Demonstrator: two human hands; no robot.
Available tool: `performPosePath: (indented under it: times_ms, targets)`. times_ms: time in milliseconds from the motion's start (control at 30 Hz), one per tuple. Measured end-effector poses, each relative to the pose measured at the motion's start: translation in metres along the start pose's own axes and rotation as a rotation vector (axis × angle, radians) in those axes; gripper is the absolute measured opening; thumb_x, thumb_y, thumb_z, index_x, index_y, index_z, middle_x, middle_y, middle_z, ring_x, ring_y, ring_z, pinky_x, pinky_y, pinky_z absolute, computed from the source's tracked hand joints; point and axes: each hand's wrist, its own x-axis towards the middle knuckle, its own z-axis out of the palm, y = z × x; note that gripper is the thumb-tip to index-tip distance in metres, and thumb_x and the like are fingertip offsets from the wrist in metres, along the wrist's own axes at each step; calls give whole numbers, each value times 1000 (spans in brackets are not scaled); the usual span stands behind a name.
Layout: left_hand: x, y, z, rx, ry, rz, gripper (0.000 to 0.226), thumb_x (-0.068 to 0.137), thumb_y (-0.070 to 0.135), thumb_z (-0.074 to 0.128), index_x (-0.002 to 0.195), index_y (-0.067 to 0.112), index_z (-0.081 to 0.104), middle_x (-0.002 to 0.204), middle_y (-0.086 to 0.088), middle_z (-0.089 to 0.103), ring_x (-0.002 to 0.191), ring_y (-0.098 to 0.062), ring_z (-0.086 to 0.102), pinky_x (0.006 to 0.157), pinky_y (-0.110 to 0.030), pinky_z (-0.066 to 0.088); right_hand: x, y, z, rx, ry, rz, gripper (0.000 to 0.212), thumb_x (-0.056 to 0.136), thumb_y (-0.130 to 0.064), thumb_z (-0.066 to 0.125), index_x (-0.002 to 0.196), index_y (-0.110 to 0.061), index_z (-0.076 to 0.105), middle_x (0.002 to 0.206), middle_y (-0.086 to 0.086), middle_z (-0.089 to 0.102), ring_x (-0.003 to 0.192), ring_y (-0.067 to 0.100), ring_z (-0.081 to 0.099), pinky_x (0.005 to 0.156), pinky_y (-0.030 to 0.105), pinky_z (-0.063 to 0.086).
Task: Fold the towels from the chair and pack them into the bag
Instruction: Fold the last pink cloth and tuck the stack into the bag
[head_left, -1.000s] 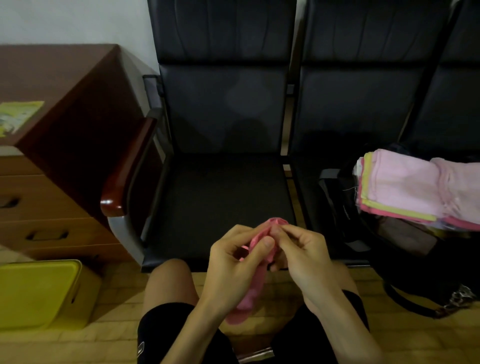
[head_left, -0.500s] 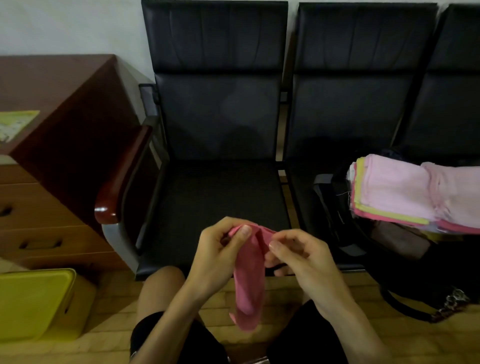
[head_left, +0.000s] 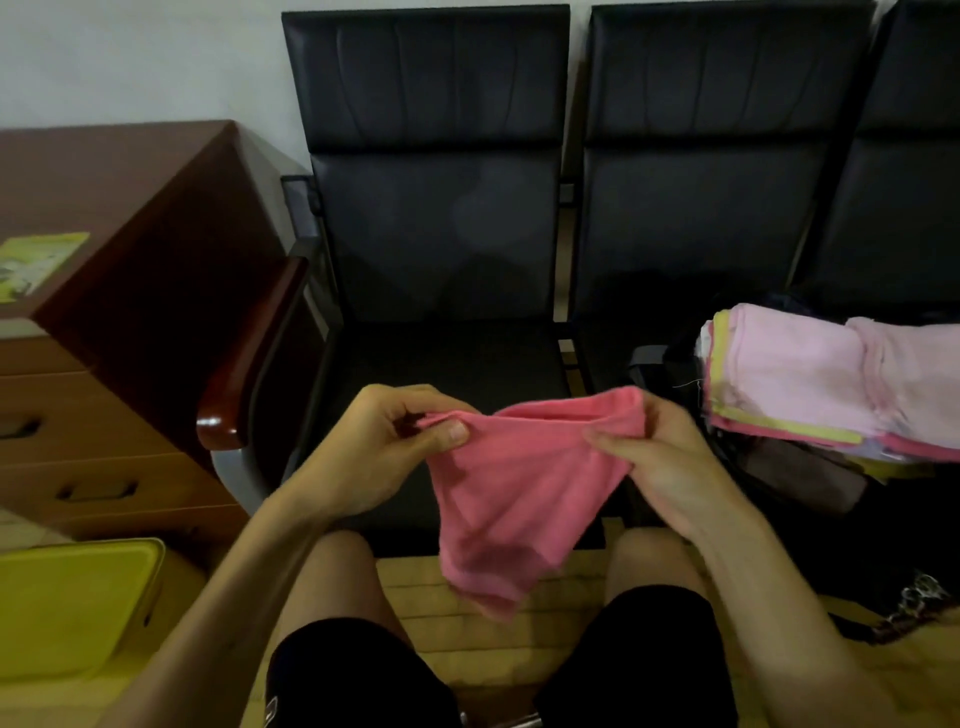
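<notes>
A bright pink towel (head_left: 511, 493) hangs spread between my two hands above my knees, in front of the black chair (head_left: 441, 364). My left hand (head_left: 384, 452) pinches its upper left corner between thumb and fingers. My right hand (head_left: 660, 457) grips the upper right edge, where the cloth folds over. The towel's lower end droops to a point. On the seat to the right, a stack of folded pale pink, yellow and pink towels (head_left: 810, 384) lies on top of a black bag (head_left: 779, 483).
A brown wooden cabinet with drawers (head_left: 104, 364) stands at the left, next to the chair's wooden armrest (head_left: 249, 364). A yellow bin (head_left: 67, 608) sits on the floor at lower left. More black chairs (head_left: 717, 182) line the wall.
My hands have moved apart, spreading the pink towel from a bunched strip into a wide hanging sheet.
</notes>
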Motion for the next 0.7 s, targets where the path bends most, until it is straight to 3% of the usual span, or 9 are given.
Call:
performPosePath:
  times_ms: [67,167,267,300,433,533,633,700]
  targets:
    - [-3,-7,-6,140,-23,-49,20,89,14,66,103,27,72,95,12,71,92,-3,70,78,-17,56,-6,-23,4,-145,-65,-144,39,58,-20,77,94,-9,68,85,-1,74,83,15,71,70,25,58]
    - [-5,-17,-7,274,-24,-117,29,84,3,73,102,25,73,94,17,70,88,4,69,77,-10,52,-16,-38,16,-315,-171,-249,33,59,-29,77,91,-22,72,85,-2,77,81,13,74,69,25,59]
    - [-8,-24,-9,222,-5,-158,16,84,14,73,90,29,71,85,10,73,86,-2,70,78,-18,55,-17,-30,18,-365,-180,-225,22,65,-29,77,86,-24,76,84,1,77,79,17,75,69,33,61]
    - [-9,-27,-11,161,7,-167,6,85,22,70,90,26,72,86,6,73,87,-7,70,79,-24,56,-18,-28,17,-340,-166,-216,21,66,-28,77,86,-22,77,85,2,77,80,18,75,69,33,61]
    - [-18,-33,-11,-327,65,-132,37,89,43,67,97,7,71,94,-7,70,92,-20,67,85,-32,57,-22,-24,15,-151,-108,-175,17,67,-25,74,82,-17,78,86,5,76,82,18,73,70,27,59]
    - [-16,-28,9,-597,143,-110,51,90,47,63,111,0,65,96,-11,67,90,-21,64,81,-32,56,-22,-20,16,-9,-114,-110,22,71,-36,69,83,-21,80,89,2,76,86,15,72,73,23,57]
    - [-9,-23,31,-537,214,-143,39,96,42,54,109,8,66,97,-7,67,89,-22,62,80,-42,51,-20,-11,14,132,-12,-34,22,79,-37,65,85,-22,81,88,2,75,84,13,71,71,22,57]
    - [-4,-18,39,-322,237,-93,30,100,39,48,101,15,66,91,5,68,85,-14,64,79,-36,51,-18,-3,10,161,73,-7,22,82,-34,64,85,-20,80,86,3,74,82,14,68,72,23,57]
